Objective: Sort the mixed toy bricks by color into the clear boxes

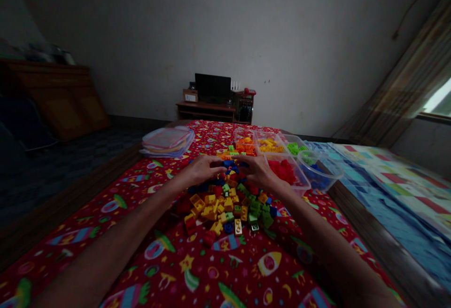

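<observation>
A loose pile of toy building bricks (228, 203) in yellow, red, green and blue lies on the red patterned cloth (197, 270). Over its far side, my left hand (204, 169) reaches in from the left, thumb and forefinger apart. Opposite it is my right hand (257, 170), its fingers also parted and pointing left. Several blue bricks (229, 163) sit between the two sets of fingertips; whether any finger touches them is hard to make out. Beside my right hand stands a clear compartment box (306, 186) with red bricks (283, 171) in its near section.
Further compartments hold orange bricks (245, 145), yellow bricks (270, 146) and green bricks (295, 148). A round clear tub (334, 176) with blue bricks is at the right edge. Stacked plastic lids (167, 139) lie far left. A monitor (213, 88) stands by the wall.
</observation>
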`<move>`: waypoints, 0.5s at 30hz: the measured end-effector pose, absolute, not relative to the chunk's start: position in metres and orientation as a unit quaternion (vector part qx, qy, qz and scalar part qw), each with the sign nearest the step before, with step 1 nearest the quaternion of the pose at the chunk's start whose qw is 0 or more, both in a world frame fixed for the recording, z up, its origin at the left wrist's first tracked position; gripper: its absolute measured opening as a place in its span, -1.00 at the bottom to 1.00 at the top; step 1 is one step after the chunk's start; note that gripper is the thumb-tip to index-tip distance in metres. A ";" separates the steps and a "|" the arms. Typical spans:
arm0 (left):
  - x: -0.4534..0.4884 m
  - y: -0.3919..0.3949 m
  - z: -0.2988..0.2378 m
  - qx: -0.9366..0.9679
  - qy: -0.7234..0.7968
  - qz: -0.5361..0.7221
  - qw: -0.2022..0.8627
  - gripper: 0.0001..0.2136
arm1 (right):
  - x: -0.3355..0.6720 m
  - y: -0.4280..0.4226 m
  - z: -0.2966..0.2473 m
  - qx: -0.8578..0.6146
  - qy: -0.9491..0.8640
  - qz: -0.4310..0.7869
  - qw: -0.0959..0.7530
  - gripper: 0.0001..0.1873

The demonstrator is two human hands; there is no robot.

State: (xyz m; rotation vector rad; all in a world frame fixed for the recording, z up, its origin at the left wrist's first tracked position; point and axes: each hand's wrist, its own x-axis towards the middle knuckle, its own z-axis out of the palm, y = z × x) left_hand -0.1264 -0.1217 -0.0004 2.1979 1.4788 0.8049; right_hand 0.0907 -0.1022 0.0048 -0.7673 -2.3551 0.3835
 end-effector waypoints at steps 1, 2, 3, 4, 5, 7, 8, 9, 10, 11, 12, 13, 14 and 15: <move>-0.124 -0.123 -0.001 0.777 0.527 0.284 0.194 -0.65 | 0.089 -0.104 0.005 -0.283 -0.893 0.150 0.315 -0.56; -0.121 -0.124 -0.001 0.775 0.528 0.284 0.203 -0.62 | 0.087 -0.106 0.006 -0.275 -0.896 0.154 0.313 -0.58; -0.119 -0.125 -0.002 0.772 0.526 0.287 0.213 -0.59 | 0.085 -0.108 0.006 -0.268 -0.899 0.157 0.310 -0.60; -0.117 -0.126 -0.002 0.769 0.523 0.291 0.225 -0.57 | 0.084 -0.109 0.005 -0.259 -0.903 0.158 0.305 -0.60; -0.115 -0.127 -0.002 0.766 0.519 0.295 0.238 -0.56 | 0.083 -0.110 0.005 -0.251 -0.907 0.158 0.300 -0.62; -0.111 -0.129 -0.002 0.762 0.514 0.295 0.260 -0.54 | 0.082 -0.112 0.003 -0.240 -0.914 0.151 0.291 -0.68; -0.109 -0.130 -0.002 0.762 0.513 0.292 0.266 -0.54 | 0.082 -0.112 0.002 -0.237 -0.917 0.145 0.287 -0.71; -0.108 -0.132 -0.002 0.762 0.513 0.288 0.270 -0.53 | 0.083 -0.111 0.001 -0.236 -0.920 0.137 0.282 -0.74; -0.107 -0.132 -0.001 0.764 0.513 0.283 0.269 -0.52 | 0.084 -0.111 0.000 -0.236 -0.923 0.128 0.277 -0.76; -0.108 -0.133 0.000 0.767 0.515 0.277 0.264 -0.52 | 0.085 -0.110 0.000 -0.239 -0.924 0.119 0.276 -0.76; -0.109 -0.133 0.001 0.771 0.520 0.269 0.252 -0.51 | 0.087 -0.109 0.000 -0.244 -0.923 0.110 0.276 -0.76; -0.112 -0.133 0.002 0.776 0.525 0.260 0.233 -0.52 | 0.090 -0.108 0.001 -0.252 -0.921 0.100 0.279 -0.75; -0.117 -0.133 0.005 0.783 0.531 0.249 0.206 -0.54 | 0.092 -0.106 0.003 -0.263 -0.918 0.088 0.282 -0.75; -0.122 -0.132 0.007 0.791 0.535 0.238 0.174 -0.56 | 0.096 -0.103 0.005 -0.278 -0.913 0.074 0.290 -0.76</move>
